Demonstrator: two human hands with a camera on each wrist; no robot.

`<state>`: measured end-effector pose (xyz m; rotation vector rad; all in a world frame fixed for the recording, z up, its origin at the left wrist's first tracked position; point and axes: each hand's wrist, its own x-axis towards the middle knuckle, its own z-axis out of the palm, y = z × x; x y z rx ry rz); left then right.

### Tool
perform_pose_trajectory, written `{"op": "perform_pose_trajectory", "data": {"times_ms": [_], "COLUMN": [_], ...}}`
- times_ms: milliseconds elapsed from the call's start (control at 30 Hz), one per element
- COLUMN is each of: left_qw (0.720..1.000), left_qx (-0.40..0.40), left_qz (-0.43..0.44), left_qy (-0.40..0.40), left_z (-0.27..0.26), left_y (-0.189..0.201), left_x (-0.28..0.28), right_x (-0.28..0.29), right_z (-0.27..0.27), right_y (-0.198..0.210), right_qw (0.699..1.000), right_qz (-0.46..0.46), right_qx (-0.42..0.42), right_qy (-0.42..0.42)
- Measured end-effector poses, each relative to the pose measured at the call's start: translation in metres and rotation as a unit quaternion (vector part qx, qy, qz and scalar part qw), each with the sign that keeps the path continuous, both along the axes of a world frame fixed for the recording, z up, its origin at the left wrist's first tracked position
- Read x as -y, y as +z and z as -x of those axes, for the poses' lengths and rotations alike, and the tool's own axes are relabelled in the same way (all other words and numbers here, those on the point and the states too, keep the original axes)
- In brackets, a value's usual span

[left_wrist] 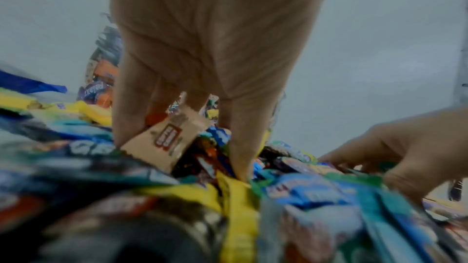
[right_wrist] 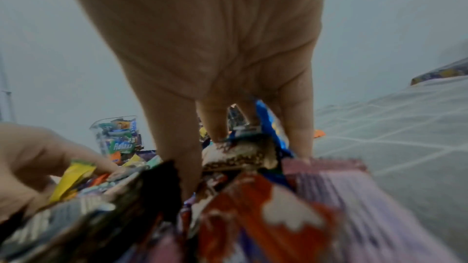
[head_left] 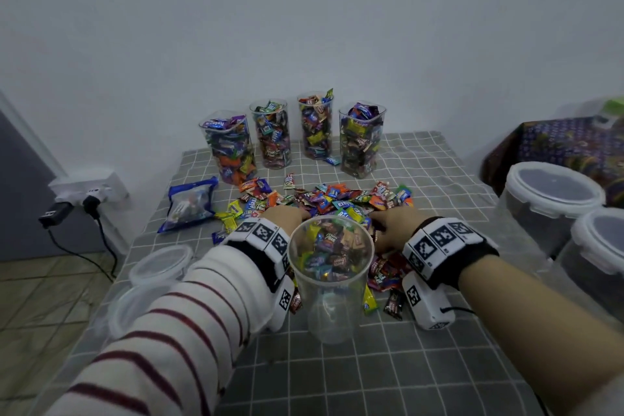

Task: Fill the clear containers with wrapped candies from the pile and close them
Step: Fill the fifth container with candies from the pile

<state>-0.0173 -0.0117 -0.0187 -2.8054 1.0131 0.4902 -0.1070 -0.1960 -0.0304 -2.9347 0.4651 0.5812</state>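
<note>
Four full jars (head_left: 290, 135) stand at the back of your table (head_left: 422, 365), still without lids. A fifth jar (head_left: 332, 277), part filled, stands nearest you, between your wrists. Both your hands are sunk in the pile (head_left: 324, 203) behind it. Your left hand (left_wrist: 202, 57) has its fingers curled down around a tan candy (left_wrist: 167, 137). Your right hand (right_wrist: 215, 51) rakes wrappers likewise, fingers bent into them.
</note>
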Motion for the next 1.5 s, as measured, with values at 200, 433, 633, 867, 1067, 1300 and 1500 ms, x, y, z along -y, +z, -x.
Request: {"op": "perform_pose_trajectory", "data": {"times_ms": [200,433,633,867,1067,1300,1500], "left_qw": [0.997,0.983,0.934,0.847,0.798,0.776,0.771], "left_qx": [0.022,0.035,0.022,-0.014,-0.038,-0.039,-0.035], "left_qz": [0.043,0.141,0.308,0.496,0.574,0.605,0.616], "left_qy": [0.052,0.111,0.18,0.193,0.181,0.172,0.157], "left_z": [0.001,0.006,0.014,0.03,0.054,0.073,0.082], "left_y": [-0.001,0.002,0.011,0.03,0.038,0.044,0.05], "left_x": [-0.001,-0.017,-0.029,-0.044,-0.057,-0.062,-0.062], "right_x": [-0.012,-0.008,-0.002,-0.01,-0.039,-0.08,-0.1], "right_z": [0.003,0.009,0.023,0.039,0.059,0.077,0.074], "right_y": [0.006,0.009,0.016,0.034,0.07,0.089,0.06], "right_qw": [0.998,0.995,0.979,0.942,0.897,0.828,0.833], "right_qz": [0.008,-0.014,-0.075,-0.168,-0.215,-0.237,-0.223], "right_qx": [0.064,0.097,0.178,0.283,0.385,0.5,0.476], "right_qy": [0.024,-0.005,-0.063,-0.069,-0.008,0.085,0.171]}}
